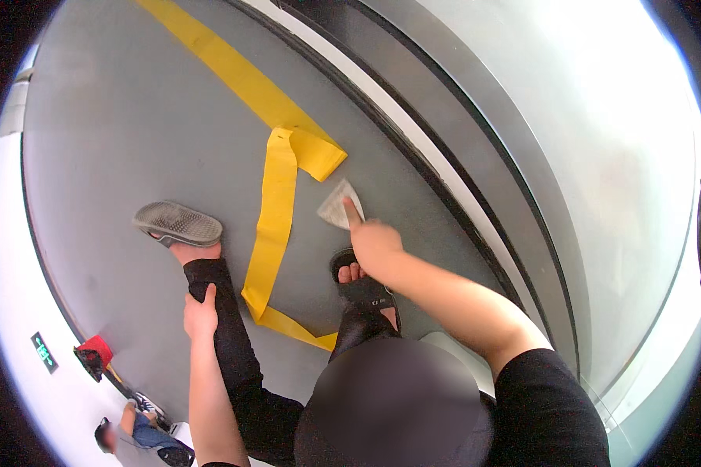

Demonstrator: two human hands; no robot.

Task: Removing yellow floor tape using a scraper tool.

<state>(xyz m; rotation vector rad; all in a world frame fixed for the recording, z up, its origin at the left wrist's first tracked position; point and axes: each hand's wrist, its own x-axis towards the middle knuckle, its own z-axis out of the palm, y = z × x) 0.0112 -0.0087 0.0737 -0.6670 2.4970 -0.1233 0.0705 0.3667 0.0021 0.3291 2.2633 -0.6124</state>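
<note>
My right hand [377,242] grips a scraper whose pale triangular blade [342,204] lies at the grey floor, the index finger stretched along it; the handle is hidden in the fist. A wide yellow tape strip [228,64] runs along the floor from the top left, and its loose end is folded back. The loose length [274,222] trails down past the scraper's left side towards my right leg. My left hand [201,312] rests on the black trouser leg [228,327] near the ankle, the thumb on the cloth; whether it grips the cloth I cannot tell.
A sandal [181,225] is on each foot, one beside the scraper hand. A dark-edged white ledge [385,99] curves along the right. At the lower left another person [125,435] sits by the white wall, near a red object [96,350] and a green exit sign [44,352].
</note>
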